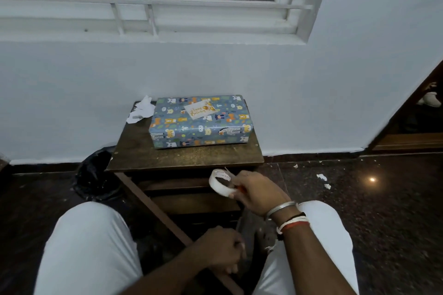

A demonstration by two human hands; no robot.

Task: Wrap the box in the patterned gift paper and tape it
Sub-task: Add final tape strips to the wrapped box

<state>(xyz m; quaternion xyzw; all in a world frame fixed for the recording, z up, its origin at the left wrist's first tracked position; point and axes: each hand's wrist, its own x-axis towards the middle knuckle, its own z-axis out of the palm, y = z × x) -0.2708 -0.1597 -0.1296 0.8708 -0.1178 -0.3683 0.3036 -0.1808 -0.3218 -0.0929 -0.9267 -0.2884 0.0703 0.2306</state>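
The gift-wrapped box [200, 122] sat on the small wooden table [182, 158], fully covered in its patterned gift paper [215, 137], with a birthday card [200, 109] stuck to its top face. In front of the box, past the table's near edge, the right hand [259, 193] gripped a roll of clear tape [219, 183], fingers curled round its rim along with a thin orange item [241, 189] too small to name. Further in front of the box, between the knees, the left hand [220, 249] had its fingers curled in; whether it pinched a strip could not be told. The wrapping looked nearly finished, so the step was probably drawing a last strip: it would go best pulled taut and short, kept off the fingers, then pressed flat across a loose seam of the box. Counted: one box, one card, one tape roll, one table, one clump of crumpled white scraps [141, 112] just left of the box, one black bin bag [96, 175] below-left of it, and three small floor scraps [321, 177] well to its lower right
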